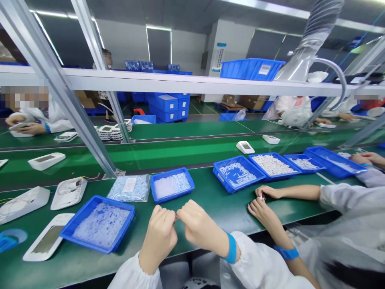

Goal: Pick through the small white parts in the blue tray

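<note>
My left hand (159,230) and my right hand (203,226) are raised over the table's front edge, fingers curled into closed pinches. Their fingertips meet, and anything between them is hidden or too small to name. A blue band (231,249) circles my right wrist. Just beyond my hands sits a blue tray (175,196) of small white and pale blue pieces. Left of it lies a clear bag (129,188) full of pale blue pieces. A larger blue tray (100,247) nearer my left side contains translucent small parts and partly overlaps a white device housing with a screen (49,239).
At right, a co-worker's hands (263,200) pinch a small piece before several blue trays (231,188). White housings (69,192) lie at left; others (245,147) rest on the green conveyor (180,150). A metal post (90,132) rises at left beneath a shelf (168,82).
</note>
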The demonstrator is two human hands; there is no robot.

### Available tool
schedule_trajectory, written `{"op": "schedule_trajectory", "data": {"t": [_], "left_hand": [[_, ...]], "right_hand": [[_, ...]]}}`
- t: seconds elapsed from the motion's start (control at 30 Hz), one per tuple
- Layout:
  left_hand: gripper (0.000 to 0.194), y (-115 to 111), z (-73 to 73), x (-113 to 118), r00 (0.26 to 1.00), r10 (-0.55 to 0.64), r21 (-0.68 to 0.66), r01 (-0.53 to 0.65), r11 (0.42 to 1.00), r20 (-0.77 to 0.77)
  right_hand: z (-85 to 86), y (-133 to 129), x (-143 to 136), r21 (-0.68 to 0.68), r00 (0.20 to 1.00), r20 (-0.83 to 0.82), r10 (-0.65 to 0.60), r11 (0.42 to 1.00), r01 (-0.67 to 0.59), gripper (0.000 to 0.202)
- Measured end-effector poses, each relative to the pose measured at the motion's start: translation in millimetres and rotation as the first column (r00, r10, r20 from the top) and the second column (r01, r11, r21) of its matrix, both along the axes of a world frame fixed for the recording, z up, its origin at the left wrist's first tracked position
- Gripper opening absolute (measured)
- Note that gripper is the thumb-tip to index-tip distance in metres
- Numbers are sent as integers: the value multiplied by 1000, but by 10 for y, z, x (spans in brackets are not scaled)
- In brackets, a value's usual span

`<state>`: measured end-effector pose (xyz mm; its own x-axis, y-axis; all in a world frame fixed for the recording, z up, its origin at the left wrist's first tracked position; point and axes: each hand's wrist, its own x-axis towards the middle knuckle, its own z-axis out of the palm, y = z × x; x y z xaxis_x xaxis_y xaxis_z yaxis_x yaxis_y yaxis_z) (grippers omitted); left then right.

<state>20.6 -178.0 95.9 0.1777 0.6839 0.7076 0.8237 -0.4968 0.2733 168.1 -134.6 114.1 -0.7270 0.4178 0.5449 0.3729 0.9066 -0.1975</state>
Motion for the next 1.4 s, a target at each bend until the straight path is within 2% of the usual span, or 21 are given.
{"op": "schedule_trajectory", "data": {"t": [0.2, 0.37, 0.53, 0.63, 0.77, 0.87, 1.03, 1.13, 1.27, 1.4], "left_hand": [[28, -56, -104, -30, 994, 31, -13, -30, 999, 102], [27, -60, -142, -52, 984, 18, -73, -5, 997, 179], [26, -120, -21, -168, 962, -27, -220, 89, 971, 271], [21, -205, 73, -299, 948, -27, -241, 108, 965, 316], [19, -279, 143, -465, 955, -28, -221, 97, 970, 296], [19, -284, 176, -524, 963, -81, -200, 134, 971, 256], [19, -246, 189, -563, 961, -106, -72, 128, 989, 255], [19, -220, 162, -590, 961, -80, -41, 94, 995, 264], [20, -198, 82, -554, 969, -62, -44, 75, 996, 240], [23, -197, -40, -431, 987, -16, 91, 2, 996, 160]], "right_hand": [[8, -47, -106, -13, 998, 57, -2, 1000, 3, 23], [57, -16, -132, 39, 994, 110, 16, 999, -21, 23], [160, 28, -126, 12, 995, 13, 101, 995, -101, 23], [215, 6, -146, -7, 990, -75, 117, 993, -118, 21], [251, -35, -216, 34, 985, -95, 143, 989, -141, 20], [278, -47, -283, 89, 986, -53, 159, 984, -154, 20], [360, -41, -381, 90, 988, 6, 153, 984, -153, 11], [383, -20, -437, 73, 990, 40, 132, 988, -135, 11], [338, 25, -474, 71, 986, 103, 128, 988, -135, 21], [274, 29, -414, 53, 981, 114, 154, 985, -161, 21]]}}
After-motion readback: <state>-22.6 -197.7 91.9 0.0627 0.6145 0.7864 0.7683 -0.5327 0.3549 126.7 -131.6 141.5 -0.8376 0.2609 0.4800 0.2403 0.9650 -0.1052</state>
